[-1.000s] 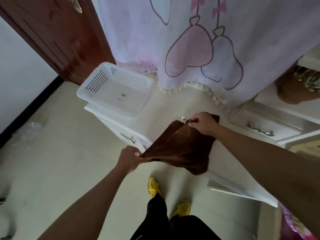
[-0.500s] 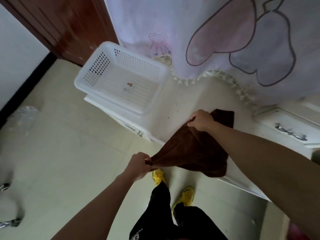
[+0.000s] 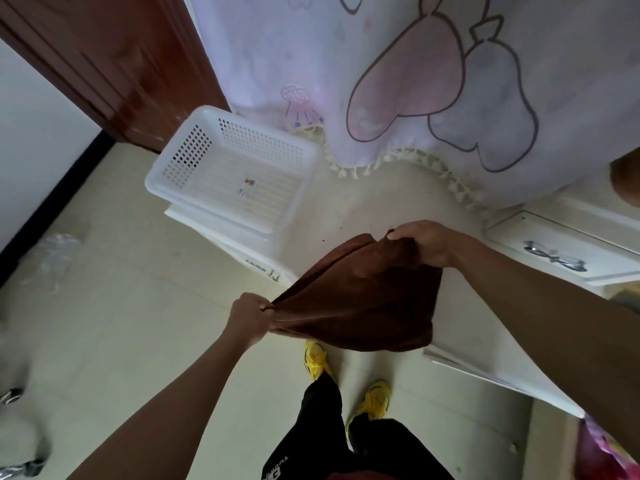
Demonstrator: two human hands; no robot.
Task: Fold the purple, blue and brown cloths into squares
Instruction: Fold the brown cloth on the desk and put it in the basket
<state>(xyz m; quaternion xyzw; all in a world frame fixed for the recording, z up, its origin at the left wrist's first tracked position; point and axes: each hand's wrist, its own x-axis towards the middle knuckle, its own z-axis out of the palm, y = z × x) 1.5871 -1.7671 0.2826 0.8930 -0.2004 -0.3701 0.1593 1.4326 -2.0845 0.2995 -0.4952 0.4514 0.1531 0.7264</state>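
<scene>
Two corners of the brown cloth (image 3: 360,303) are pinched in curled fingers (image 3: 407,241), left hand (image 3: 247,318) at centre, right hand (image 3: 424,242) just upper right; I stretch it above the desk (image 3: 349,216) edge, probably to flatten it.

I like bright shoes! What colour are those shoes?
The shoes are yellow, seen best in the head view.

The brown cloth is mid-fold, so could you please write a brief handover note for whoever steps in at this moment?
Left hand pinches one end of the brown cloth; right hand grips the other end above the white table. The cloth hangs between them, apparently doubled, not yet a square. The white basket on the table holds no cloth. Purple and blue cloths are not in view. Left: lay the brown cloth down and finish its fold.
</scene>
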